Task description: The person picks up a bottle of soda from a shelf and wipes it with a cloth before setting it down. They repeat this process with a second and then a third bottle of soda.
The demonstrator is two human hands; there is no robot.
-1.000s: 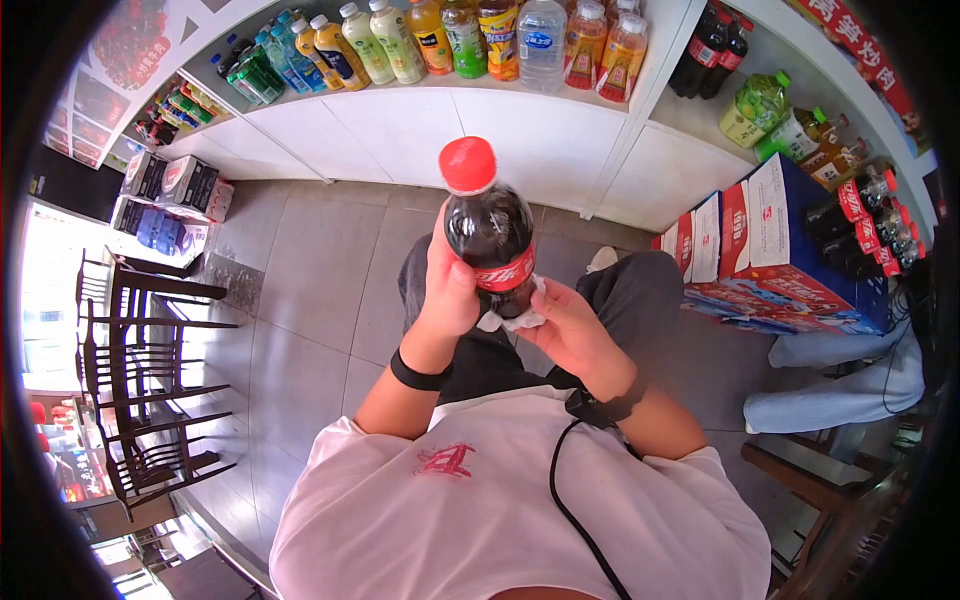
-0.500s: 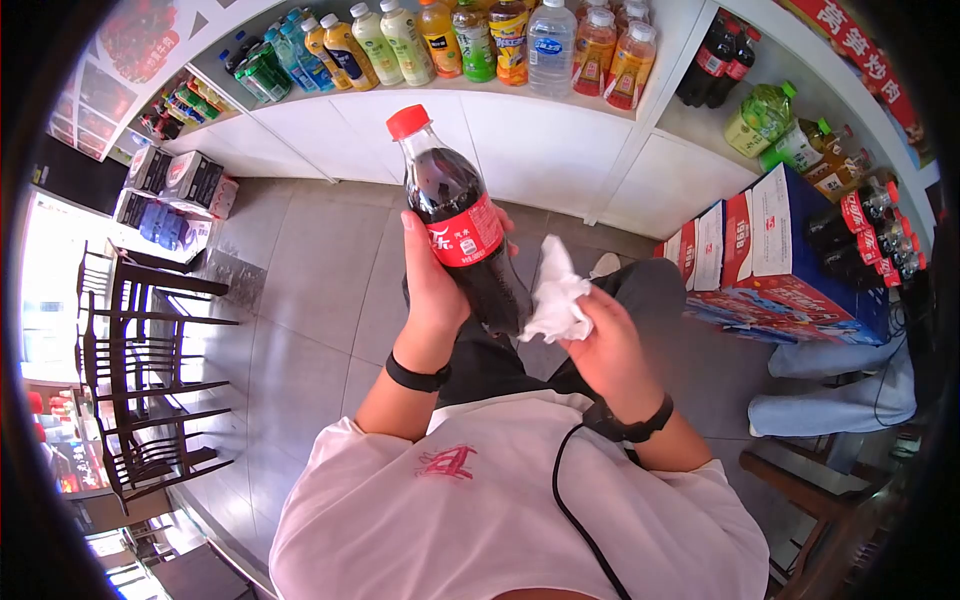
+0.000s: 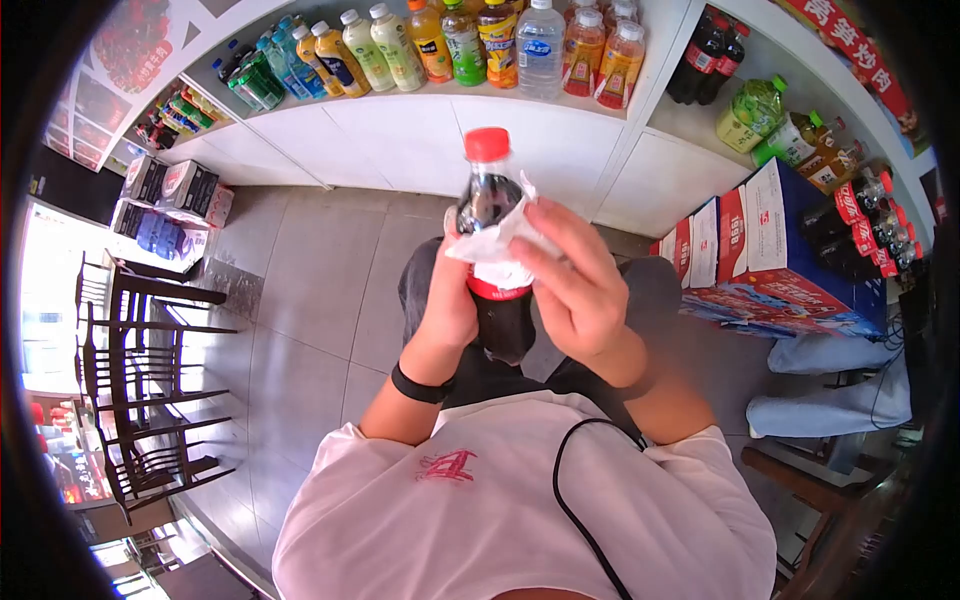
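Observation:
A cola bottle with a red cap and red label stands nearly upright in front of my body. My left hand is wrapped round its left side; part of those fingers is hidden behind the bottle. Against the bottle's upper part lies a crumpled white tissue, covering some of the label and shoulder. My right hand pinches this tissue and presses it to the bottle from the right.
Several drink bottles line a white shelf ahead. To the right are stacked cartons and packed cola bottles, with another person's light-blue trouser legs close by. Dark wooden chairs stand left, near boxes on the grey tiled floor.
My right hand has moved up and left, bringing the tissue from beside the bottle's base onto its upper part. The bottle has shifted right and tilts less.

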